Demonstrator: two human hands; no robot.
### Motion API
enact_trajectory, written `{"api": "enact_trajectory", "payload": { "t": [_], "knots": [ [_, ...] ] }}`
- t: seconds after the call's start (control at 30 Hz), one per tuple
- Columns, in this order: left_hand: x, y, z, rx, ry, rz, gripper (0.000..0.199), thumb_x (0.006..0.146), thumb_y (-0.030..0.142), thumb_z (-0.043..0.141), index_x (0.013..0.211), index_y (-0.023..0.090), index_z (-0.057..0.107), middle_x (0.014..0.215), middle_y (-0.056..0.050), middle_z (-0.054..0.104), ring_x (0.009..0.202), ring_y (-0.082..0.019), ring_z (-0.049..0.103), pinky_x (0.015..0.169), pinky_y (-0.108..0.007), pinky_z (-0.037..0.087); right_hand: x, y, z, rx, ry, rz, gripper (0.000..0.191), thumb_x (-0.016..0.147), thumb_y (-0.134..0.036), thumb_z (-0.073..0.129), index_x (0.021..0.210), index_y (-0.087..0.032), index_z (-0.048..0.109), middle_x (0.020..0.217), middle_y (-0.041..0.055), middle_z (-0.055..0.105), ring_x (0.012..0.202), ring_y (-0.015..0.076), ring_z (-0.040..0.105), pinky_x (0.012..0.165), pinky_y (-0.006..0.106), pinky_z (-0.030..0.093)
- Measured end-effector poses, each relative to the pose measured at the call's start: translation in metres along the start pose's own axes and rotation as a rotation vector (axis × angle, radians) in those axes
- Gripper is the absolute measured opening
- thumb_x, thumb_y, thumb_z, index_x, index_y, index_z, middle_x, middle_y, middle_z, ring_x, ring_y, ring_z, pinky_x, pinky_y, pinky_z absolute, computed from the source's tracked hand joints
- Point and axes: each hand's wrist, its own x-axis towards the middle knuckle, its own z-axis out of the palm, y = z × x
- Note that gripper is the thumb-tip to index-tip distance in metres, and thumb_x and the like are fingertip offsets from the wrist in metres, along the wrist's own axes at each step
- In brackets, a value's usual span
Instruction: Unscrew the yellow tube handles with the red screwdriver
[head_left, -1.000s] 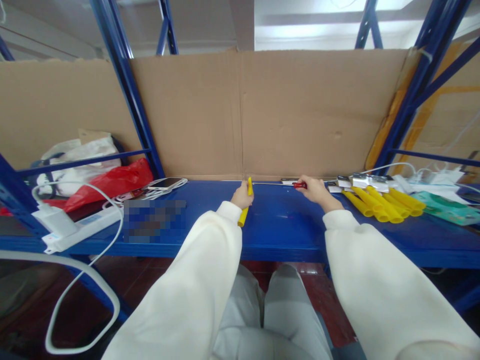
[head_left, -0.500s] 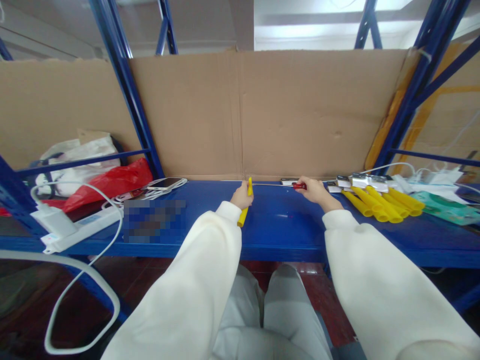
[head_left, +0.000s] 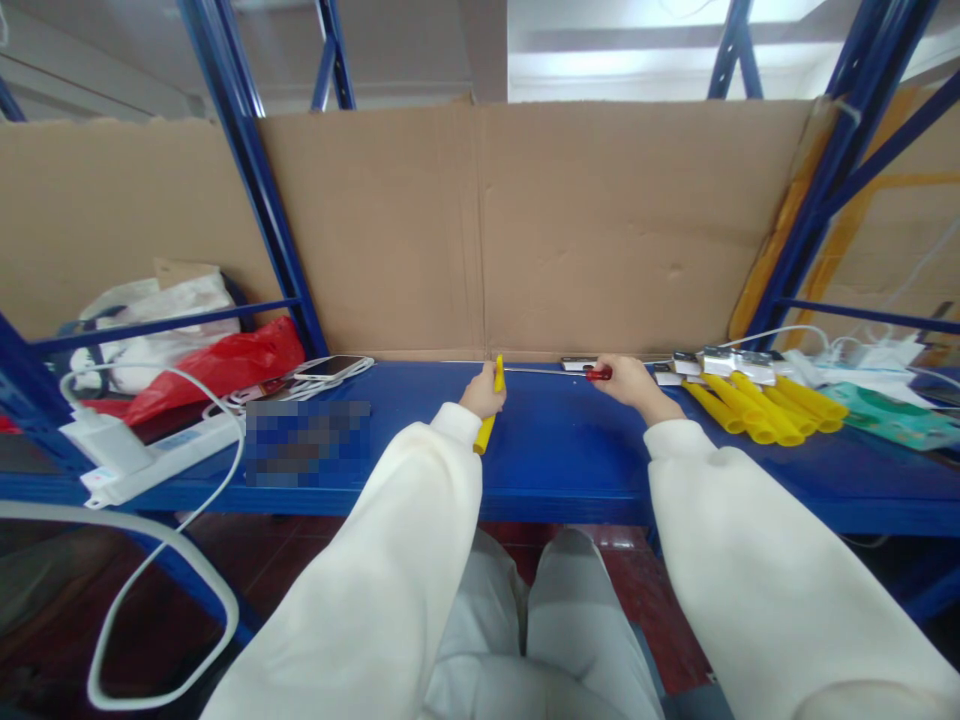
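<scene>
Near the middle of the blue shelf, my left hand [head_left: 481, 391] is closed around a yellow tube-like piece [head_left: 484, 434], which stands tilted with both ends showing. My right hand [head_left: 628, 382] grips the red handle of a screwdriver [head_left: 551, 371]. Its thin metal shaft points left and reaches the yellow piece at my left hand; the tip is hidden there. Behind my right hand a small metal strip [head_left: 577, 364] lies at the cardboard's foot. Several yellow tubular handles [head_left: 763, 410] with metal ends lie to the right of my right hand.
Upright cardboard [head_left: 600, 230] closes off the back of the blue shelf [head_left: 562, 470]. At the left are a white power strip [head_left: 169, 465], looping white cables, a phone [head_left: 330, 367] and a red bag [head_left: 225, 370]. A green packet [head_left: 900, 415] lies at the far right.
</scene>
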Motion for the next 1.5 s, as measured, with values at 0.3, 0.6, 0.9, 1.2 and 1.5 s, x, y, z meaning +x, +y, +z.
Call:
{"api": "enact_trajectory", "payload": {
  "t": [0.3,0.6,0.9,1.2,1.5],
  "knots": [
    [-0.001,0.002,-0.001,0.005,-0.006,-0.005,0.045,0.088,0.007,0.06,0.13,0.017,0.049,0.105,-0.01,0.076,0.071,-0.018,0.075,0.074,-0.029,0.059,-0.006,-0.021,-0.008,-0.121,-0.111,0.079,0.008,0.077,-0.022,0.065,0.084,-0.025,0.063,0.079,0.0059,0.073,0.074,0.0241,0.066,0.063,0.03,0.041],
    [0.001,0.0,0.0,0.003,-0.004,-0.001,0.045,0.088,0.006,0.062,0.13,0.017,0.049,0.107,-0.009,0.076,0.072,-0.018,0.076,0.079,-0.031,0.06,-0.007,-0.031,-0.014,-0.14,-0.213,0.106,0.016,0.082,-0.019,0.062,0.097,-0.019,0.069,0.097,0.0114,0.077,0.089,0.0231,0.071,0.073,0.027,0.046],
    [0.0,0.0,0.0,0.03,0.007,0.004,0.045,0.09,0.007,0.06,0.131,0.016,0.047,0.111,-0.012,0.075,0.074,-0.018,0.077,0.079,-0.03,0.06,-0.011,-0.045,-0.019,-0.271,-0.158,0.131,0.016,0.084,-0.02,0.061,0.099,-0.023,0.067,0.095,0.0102,0.076,0.089,0.0249,0.07,0.07,0.029,0.044],
    [0.001,-0.002,0.002,0.046,0.012,-0.005,0.044,0.091,0.007,0.058,0.133,0.016,0.047,0.11,-0.012,0.075,0.075,-0.019,0.077,0.077,-0.03,0.06,-0.01,-0.04,-0.014,-0.192,-0.293,0.12,0.024,0.084,-0.02,0.06,0.107,-0.018,0.068,0.103,0.0128,0.077,0.09,0.0249,0.071,0.073,0.029,0.045],
    [0.004,-0.005,0.003,0.063,0.031,-0.03,0.047,0.091,0.008,0.058,0.135,0.014,0.046,0.105,-0.013,0.075,0.083,-0.022,0.078,0.08,-0.031,0.059,-0.008,-0.032,-0.011,-0.225,-0.183,-0.023,0.014,0.083,-0.018,0.061,0.096,-0.02,0.066,0.093,0.01,0.076,0.084,0.0236,0.068,0.07,0.029,0.041]
  ]
}}
